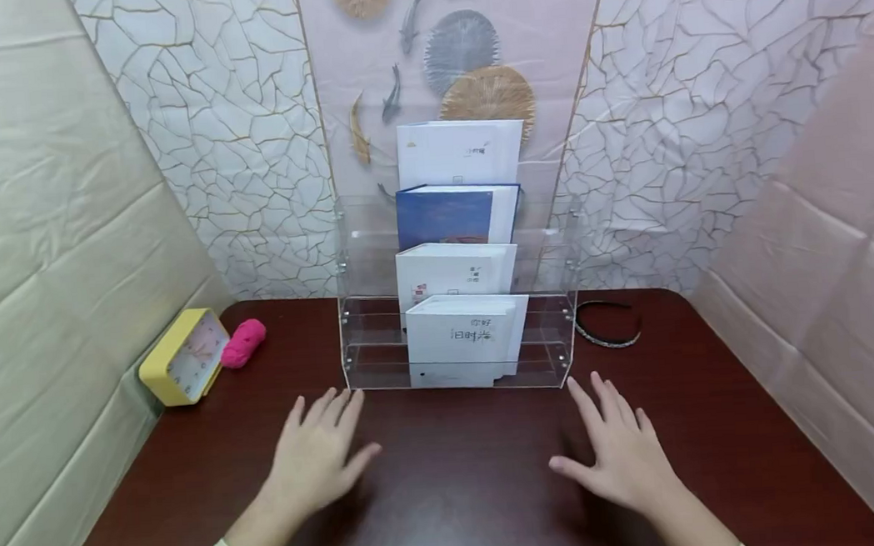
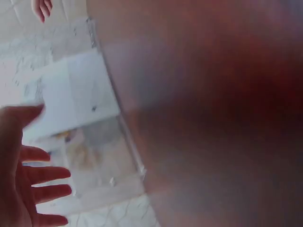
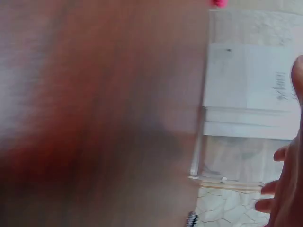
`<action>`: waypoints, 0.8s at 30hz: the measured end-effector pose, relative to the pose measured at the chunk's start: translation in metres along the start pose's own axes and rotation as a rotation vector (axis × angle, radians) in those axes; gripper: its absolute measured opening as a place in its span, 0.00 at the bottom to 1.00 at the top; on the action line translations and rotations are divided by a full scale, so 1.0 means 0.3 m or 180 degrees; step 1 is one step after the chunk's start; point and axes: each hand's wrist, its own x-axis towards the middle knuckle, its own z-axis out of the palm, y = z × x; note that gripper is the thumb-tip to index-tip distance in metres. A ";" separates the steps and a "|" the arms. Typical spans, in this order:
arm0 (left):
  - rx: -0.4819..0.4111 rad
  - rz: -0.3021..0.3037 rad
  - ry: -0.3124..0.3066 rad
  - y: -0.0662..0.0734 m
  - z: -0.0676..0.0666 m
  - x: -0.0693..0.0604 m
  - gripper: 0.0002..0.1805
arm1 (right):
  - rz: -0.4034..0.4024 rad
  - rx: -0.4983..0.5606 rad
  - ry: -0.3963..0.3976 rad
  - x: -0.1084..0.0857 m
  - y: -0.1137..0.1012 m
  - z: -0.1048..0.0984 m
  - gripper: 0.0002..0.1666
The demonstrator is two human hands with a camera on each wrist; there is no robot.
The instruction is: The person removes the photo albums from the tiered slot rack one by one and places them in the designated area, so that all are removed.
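A clear acrylic tiered rack (image 1: 375, 369) stands at the back of the dark red-brown table, holding several books in steps. The lowest is a white book (image 1: 448, 339); behind it come another white book (image 1: 437, 273), a blue-covered book (image 1: 444, 214) and a white book (image 1: 452, 151) at the top. My left hand (image 1: 316, 451) is spread with straight fingers near the rack's front left corner, holding nothing. Near the front right corner, my right hand (image 1: 621, 450) is likewise spread and holds nothing. Whether any fingertip touches the rack I cannot tell.
At the left edge of the table (image 1: 450, 489) stands a yellow alarm clock (image 1: 187, 359), with a bright pink bundle (image 1: 243, 343) beside it. A dark headband (image 1: 610, 342) with a glittery part lies right of the rack. Fabric-like walls enclose the table.
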 end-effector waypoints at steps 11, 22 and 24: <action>-0.1788 -0.1273 0.0152 -0.209 -0.112 0.409 0.37 | -0.0071 0.1747 0.0552 0.305 0.017 -0.079 0.41; -0.3019 -0.2250 -0.0242 -0.308 -0.016 0.637 0.38 | -0.0062 0.1817 0.0545 0.509 -0.030 0.010 0.42; -0.2949 -0.2265 -0.0195 -0.313 -0.009 0.640 0.34 | -0.0183 0.1786 0.0621 0.526 -0.043 0.019 0.38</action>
